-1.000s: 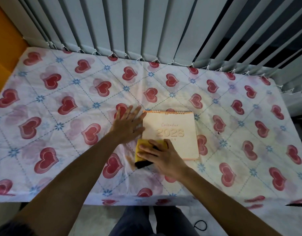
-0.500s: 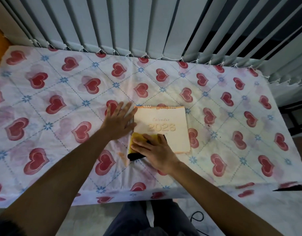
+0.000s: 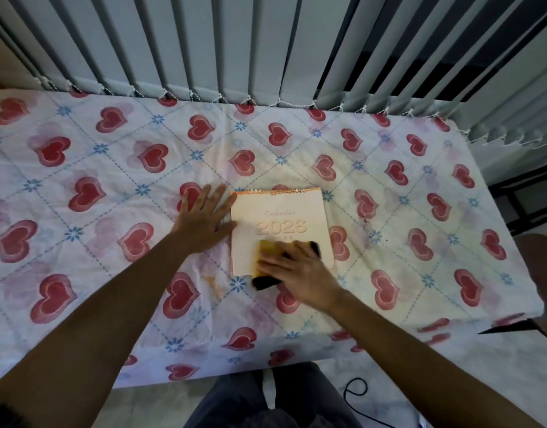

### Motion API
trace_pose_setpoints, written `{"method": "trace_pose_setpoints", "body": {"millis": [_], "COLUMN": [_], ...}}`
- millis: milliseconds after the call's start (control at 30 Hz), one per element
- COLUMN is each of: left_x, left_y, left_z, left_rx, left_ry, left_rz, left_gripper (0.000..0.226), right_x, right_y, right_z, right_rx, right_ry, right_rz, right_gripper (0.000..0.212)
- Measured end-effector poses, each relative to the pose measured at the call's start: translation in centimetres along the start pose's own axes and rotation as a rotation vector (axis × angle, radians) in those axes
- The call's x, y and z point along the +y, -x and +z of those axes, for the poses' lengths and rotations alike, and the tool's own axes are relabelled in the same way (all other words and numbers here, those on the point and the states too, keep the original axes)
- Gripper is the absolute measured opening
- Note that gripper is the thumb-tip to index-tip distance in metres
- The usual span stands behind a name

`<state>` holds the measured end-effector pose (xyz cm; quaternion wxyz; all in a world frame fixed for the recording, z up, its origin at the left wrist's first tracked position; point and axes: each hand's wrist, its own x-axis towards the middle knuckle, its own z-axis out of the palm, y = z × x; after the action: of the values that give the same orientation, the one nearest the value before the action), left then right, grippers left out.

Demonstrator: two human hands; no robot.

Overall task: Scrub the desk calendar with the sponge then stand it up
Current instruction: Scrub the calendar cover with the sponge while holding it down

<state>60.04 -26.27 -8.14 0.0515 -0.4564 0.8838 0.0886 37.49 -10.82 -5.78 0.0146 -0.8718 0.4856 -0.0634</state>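
Observation:
A pale peach desk calendar (image 3: pixel 278 217) marked "2026" lies flat on the table, its spiral binding on the far edge. My right hand (image 3: pixel 300 270) presses a yellow sponge (image 3: pixel 267 251) with a black underside onto the calendar's near part. Most of the sponge is hidden under my fingers. My left hand (image 3: pixel 206 220) rests flat on the cloth, fingers spread, with its thumb touching the calendar's left edge.
The table wears a white cloth (image 3: pixel 111 211) printed with red hearts. Grey vertical blinds (image 3: pixel 235 47) hang along the far edge. A brown seat (image 3: pixel 541 273) shows at the right. A black cable (image 3: pixel 355 393) lies on the floor near my legs.
My right hand has slid the sponge to the right, from the calendar's near left corner to its near middle. My left hand has stayed beside the left edge.

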Motion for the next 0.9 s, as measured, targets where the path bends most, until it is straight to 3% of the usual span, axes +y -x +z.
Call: {"method": "trace_pose_setpoints", "body": {"millis": [200,400,533,600,767,900], "left_x": [-0.2,0.1,3.6,6.2,9.0,9.6], "left_y": [-0.2,0.0,2.1,4.6,9.1,9.1], "left_z": [-0.3,-1.0,-0.7,0.5,2.7,2.6], "left_rx": [-0.056,-0.054,0.039,0.066,0.006,0.032], "left_ry": [-0.032,-0.005,0.194,0.259,0.259,0.23], "left_rz": [0.0,-0.025,-0.306,-0.415,-0.51,-0.539], "left_gripper": [0.086,0.099,0.073,0.079,0.09,0.082], "right_x": [-0.8,4.1,4.0,4.1,4.3,3.7], "right_y": [-0.6,6.4,6.0,5.1,0.7,-4.1], "right_z": [-0.3,-2.3,-2.7,-2.8,-2.2,-0.9], "right_rx": [-0.05,-0.009,-0.02,-0.025,-0.137,-0.217], "right_ry": [-0.025,-0.052,-0.087,-0.111,-0.201,-0.195], "right_rz": [-0.064,0.14,0.141,0.133,0.177,-0.019], "right_gripper": [0.06,0.06,0.058,0.055,0.047,0.048]}}
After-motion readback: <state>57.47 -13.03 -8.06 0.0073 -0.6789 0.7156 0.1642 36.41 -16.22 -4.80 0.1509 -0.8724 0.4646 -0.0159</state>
